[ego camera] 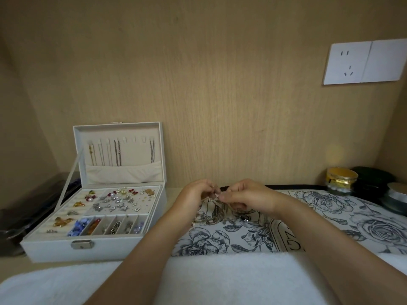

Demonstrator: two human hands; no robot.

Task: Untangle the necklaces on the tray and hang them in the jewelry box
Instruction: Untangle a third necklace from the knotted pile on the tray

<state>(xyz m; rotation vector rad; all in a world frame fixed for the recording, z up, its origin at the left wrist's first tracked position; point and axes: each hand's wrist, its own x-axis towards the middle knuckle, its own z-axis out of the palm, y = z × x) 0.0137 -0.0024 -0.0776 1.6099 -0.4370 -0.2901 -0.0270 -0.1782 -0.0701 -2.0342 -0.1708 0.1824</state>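
Tangled necklaces (220, 215) lay centre frame on floral tray (330, 203), strands rising to the fingers. Left hand (193, 194) and right hand (247, 194) met just above the pile, fingers curled, apparently each pinching thin chain. Open jewelry box (55, 247) sat lower left, several chains (117, 153) hanging in its lid. Gold-lidded jar (341, 180) at right edge.

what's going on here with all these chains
A person is untangling a heap of thin metal necklaces on a floral-printed tray. The left hand and right hand both pinch strands lifted from the heap. To the left, the white jewelry box stands open; several chains already hang from hooks in its lid, and a few hooks are free.
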